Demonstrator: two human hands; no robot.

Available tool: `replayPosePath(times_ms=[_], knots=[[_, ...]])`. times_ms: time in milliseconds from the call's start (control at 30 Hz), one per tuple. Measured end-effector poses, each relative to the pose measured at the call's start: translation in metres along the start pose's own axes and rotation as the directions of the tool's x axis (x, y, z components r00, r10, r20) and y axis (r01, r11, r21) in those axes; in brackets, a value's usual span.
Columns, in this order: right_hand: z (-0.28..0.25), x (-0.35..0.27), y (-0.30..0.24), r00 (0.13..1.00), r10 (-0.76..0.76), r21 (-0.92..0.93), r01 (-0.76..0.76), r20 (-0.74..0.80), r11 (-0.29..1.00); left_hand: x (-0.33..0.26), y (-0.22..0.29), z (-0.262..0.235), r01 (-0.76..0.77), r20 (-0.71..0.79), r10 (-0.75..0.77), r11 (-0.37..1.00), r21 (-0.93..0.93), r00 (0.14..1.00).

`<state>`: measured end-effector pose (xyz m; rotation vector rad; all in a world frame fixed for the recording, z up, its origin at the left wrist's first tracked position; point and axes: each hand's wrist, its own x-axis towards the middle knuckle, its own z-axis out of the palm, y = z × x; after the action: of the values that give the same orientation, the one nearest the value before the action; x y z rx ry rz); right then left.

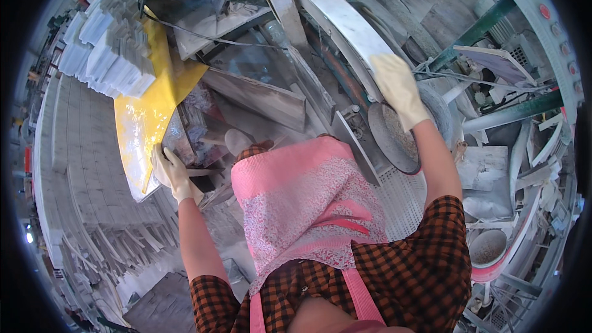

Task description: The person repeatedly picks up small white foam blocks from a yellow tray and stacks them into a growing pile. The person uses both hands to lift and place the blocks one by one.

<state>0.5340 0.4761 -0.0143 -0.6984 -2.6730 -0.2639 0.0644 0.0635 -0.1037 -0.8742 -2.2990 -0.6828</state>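
My right hand [398,89], in a pale rubber glove, grips the near end of a long curved white stone strip [348,24] that arches up and away over the machine. My left hand [172,172], also gloved, rests low at the left on the edge of a yellow plastic sheet [145,120] beside a dusty metal part. A grey stone slab [259,95] lies tilted on the machine bed between the two hands. A pink apron [296,203] covers my front.
Stacks of white stone strips [108,49] stand at the upper left above the yellow sheet. A round grey basin [394,139] sits under my right wrist. Cut stone pieces pile at the lower left [105,240] and right [536,185]. Green metal frame bars [487,24] cross the upper right.
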Motion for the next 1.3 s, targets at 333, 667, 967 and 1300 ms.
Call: replayPosePath(times_ms=[333,667,967,1300], knots=[[0.003,-0.068,0.014,0.913,0.309,-0.069,-0.302,0.267,0.951,0.005,0.015,-0.01,0.05,0.02,-0.049,0.998,-0.043,0.999],[0.03,-0.042,0.003,0.884,0.415,-0.242,-0.363,0.216,0.9,0.0,0.013,-0.005,0.042,-0.093,-0.048,0.997,-0.064,0.994],[0.021,-0.009,0.018,0.968,0.155,-0.359,-0.077,0.196,0.93,0.005,0.021,-0.012,0.09,-0.036,-0.091,0.995,-0.04,0.995],[0.054,0.024,0.021,0.951,0.19,-0.4,-0.081,0.243,0.913,0.0,0.01,0.002,0.057,0.022,-0.057,0.998,-0.016,0.998]])
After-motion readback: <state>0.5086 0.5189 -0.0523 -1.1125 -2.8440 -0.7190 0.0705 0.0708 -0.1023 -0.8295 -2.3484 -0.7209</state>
